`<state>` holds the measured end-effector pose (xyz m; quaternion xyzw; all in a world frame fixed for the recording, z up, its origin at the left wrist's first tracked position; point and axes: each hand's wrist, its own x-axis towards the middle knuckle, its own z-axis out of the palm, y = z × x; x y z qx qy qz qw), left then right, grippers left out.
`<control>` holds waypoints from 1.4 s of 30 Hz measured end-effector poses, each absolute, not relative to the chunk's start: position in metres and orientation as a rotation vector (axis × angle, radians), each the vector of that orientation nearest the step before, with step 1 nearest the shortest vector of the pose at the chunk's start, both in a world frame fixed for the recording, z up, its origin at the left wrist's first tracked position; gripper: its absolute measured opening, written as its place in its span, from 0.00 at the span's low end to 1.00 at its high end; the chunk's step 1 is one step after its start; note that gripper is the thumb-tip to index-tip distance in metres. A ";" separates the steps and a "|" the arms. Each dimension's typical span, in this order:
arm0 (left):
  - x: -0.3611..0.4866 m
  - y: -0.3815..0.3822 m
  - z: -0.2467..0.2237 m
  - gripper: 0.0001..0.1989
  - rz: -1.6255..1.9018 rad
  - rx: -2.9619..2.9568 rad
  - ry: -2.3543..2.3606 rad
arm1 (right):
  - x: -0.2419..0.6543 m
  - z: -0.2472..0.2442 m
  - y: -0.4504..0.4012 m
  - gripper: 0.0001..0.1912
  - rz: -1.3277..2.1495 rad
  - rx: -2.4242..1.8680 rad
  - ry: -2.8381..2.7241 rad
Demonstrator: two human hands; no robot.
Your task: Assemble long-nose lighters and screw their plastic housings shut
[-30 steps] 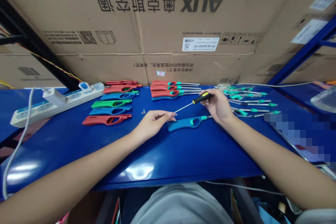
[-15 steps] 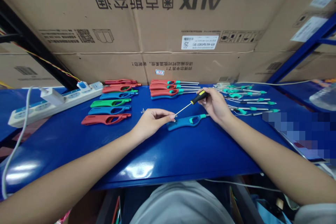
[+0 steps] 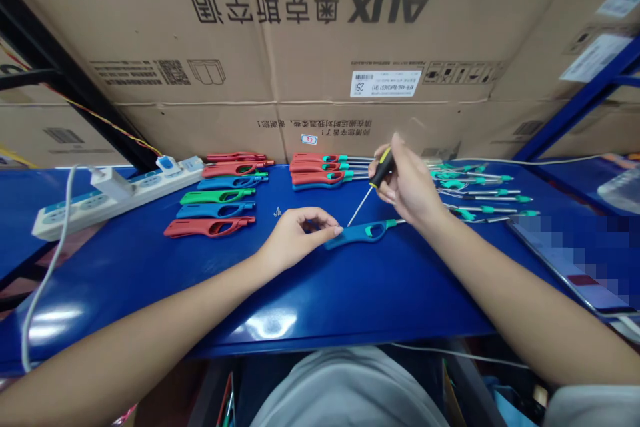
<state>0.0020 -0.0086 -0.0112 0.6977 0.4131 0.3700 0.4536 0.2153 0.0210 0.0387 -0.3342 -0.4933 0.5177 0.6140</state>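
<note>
A blue gas lighter [image 3: 356, 233] with a teal trigger lies on the blue table in front of me. My left hand [image 3: 300, 237] pinches thumb and forefinger at the left end of its handle. In my right hand [image 3: 407, 180] is a screwdriver [image 3: 383, 167] with a black and yellow grip. Its thin shaft slants down and its tip meets the lighter close to my left fingertips. Whether a screw sits under the tip is hidden. Several tiny screw-like pieces [image 3: 277, 211] lie to the left, beyond my left hand.
Several red, blue and green lighter shells [image 3: 213, 227] lie in a column at left. Red lighters with metal tubes [image 3: 320, 178] sit at the back; tube parts with teal ends [image 3: 493, 193] lie at right. A power strip [image 3: 120, 193] and a cardboard wall [image 3: 225, 80] border the table.
The screwdriver has turned from a slant to a steeper angle, its tip now on the lighter. My right hand has risen, and the left fingertips have shifted from the driver's tip to the lighter's end.
</note>
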 end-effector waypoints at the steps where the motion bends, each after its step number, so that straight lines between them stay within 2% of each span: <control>1: 0.002 -0.009 -0.011 0.09 0.911 1.731 1.022 | 0.214 0.035 0.019 0.22 1.215 -0.760 -1.138; 7: 0.005 -0.014 -0.011 0.08 0.901 1.753 1.010 | 0.214 0.022 0.010 0.15 1.206 -0.732 -1.096; 27: 0.006 -0.016 -0.009 0.08 0.916 1.756 0.992 | 0.213 0.025 0.006 0.14 1.160 -0.732 -1.089; 38: 0.006 -0.017 -0.014 0.08 0.883 1.791 1.007 | 0.208 0.024 -0.006 0.17 0.870 -0.772 -1.296; 42: 0.007 -0.019 -0.014 0.08 0.881 1.803 1.001 | 0.206 0.023 -0.015 0.29 0.752 -0.770 -1.287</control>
